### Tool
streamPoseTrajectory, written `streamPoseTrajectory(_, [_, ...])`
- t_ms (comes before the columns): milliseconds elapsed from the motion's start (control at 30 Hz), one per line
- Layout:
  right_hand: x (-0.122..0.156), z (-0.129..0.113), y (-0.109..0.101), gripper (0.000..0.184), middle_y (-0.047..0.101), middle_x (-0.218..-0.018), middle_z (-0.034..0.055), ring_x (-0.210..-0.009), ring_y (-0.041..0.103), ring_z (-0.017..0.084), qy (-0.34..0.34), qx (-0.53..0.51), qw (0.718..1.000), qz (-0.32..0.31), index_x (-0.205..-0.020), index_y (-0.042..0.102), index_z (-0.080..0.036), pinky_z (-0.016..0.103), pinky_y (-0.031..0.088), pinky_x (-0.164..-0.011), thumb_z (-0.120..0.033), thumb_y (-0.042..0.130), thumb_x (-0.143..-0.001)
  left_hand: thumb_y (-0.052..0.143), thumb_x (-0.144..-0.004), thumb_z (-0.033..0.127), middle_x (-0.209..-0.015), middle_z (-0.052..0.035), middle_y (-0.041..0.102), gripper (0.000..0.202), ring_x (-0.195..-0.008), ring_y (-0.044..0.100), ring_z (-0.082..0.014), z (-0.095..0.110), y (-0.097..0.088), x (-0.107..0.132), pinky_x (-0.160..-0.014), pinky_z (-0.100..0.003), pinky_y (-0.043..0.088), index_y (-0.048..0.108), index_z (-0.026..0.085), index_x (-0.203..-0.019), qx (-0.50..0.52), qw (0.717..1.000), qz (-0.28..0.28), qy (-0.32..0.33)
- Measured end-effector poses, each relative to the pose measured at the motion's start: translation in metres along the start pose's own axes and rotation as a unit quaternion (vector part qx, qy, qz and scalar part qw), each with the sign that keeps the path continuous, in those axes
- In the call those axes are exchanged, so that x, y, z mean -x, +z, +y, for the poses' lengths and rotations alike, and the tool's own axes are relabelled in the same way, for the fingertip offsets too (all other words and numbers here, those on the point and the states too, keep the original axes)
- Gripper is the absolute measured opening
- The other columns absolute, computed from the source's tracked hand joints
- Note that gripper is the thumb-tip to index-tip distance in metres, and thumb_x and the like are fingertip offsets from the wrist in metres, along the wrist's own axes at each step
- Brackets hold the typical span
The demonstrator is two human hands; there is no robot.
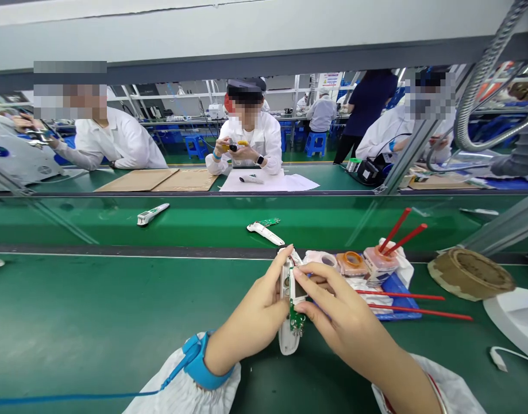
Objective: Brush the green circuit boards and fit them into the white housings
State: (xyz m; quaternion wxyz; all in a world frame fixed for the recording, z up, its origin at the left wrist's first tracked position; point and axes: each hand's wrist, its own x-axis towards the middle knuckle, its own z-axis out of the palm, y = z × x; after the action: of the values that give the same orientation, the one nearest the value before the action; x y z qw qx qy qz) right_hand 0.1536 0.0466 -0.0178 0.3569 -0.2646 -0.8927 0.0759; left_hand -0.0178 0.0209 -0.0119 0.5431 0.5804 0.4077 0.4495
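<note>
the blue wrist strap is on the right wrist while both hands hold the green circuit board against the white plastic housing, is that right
No, the blue wrist strap is on the left wrist, not the right, as the head view shows. The rest stands: the left hand and right hand hold the green circuit board against the white plastic housing.
</note>
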Motion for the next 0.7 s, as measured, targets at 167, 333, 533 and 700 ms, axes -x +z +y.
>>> streamPoseTrajectory(167, [0.000,-0.003,0.000,0.043,0.047,-0.119,0.0158,-0.098,0.054,0.022,0.002,0.016,1.000,-0.004,-0.132,0.039,-0.016,0.034,0.053,-0.074,-0.008,0.043,-0.090,0.044,-0.078,0.008,-0.123,-0.0032,0.058,0.065,-0.106,0.055,-0.0209,0.002,-0.001,0.000,-0.090,-0.033,0.042,0.034,0.029,-0.138,0.027,1.000,-0.008,-0.014])
streamPoseTrajectory(333, [0.000,-0.008,-0.003,0.044,0.046,-0.118,0.0145,-0.101,0.051,0.020,-0.010,0.012,1.000,0.005,-0.131,0.041,-0.014,0.032,0.052,-0.078,-0.002,0.042,-0.088,0.050,-0.082,0.018,-0.107,-0.0028,0.063,0.045,-0.086,0.059,-0.0176,0.011,0.003,-0.001,-0.077,-0.028,0.045,0.045,0.025,-0.126,-0.109,0.994,0.001,0.020])
streamPoseTrajectory(533, [0.000,-0.007,-0.007,0.043,0.048,-0.116,0.0141,-0.101,0.052,0.021,-0.020,0.021,0.999,0.029,-0.129,0.043,-0.014,0.032,0.053,-0.080,-0.004,0.046,-0.088,0.053,-0.085,0.030,-0.093,0.0006,0.065,0.032,-0.081,0.058,-0.0164,0.015,0.003,0.001,-0.072,-0.025,0.044,0.050,0.026,-0.117,-0.152,0.988,0.010,0.029])
streamPoseTrajectory(700, [0.000,-0.008,-0.005,0.043,0.052,-0.112,0.0137,-0.099,0.055,0.022,-0.031,0.042,0.998,0.035,-0.128,0.045,-0.015,0.034,0.054,-0.080,-0.003,0.046,-0.087,0.053,-0.085,0.037,-0.119,-0.0075,0.060,0.056,-0.103,0.058,-0.0231,0.007,0.002,0.004,-0.085,-0.032,0.045,0.035,0.026,-0.137,-0.125,0.991,0.036,0.021])
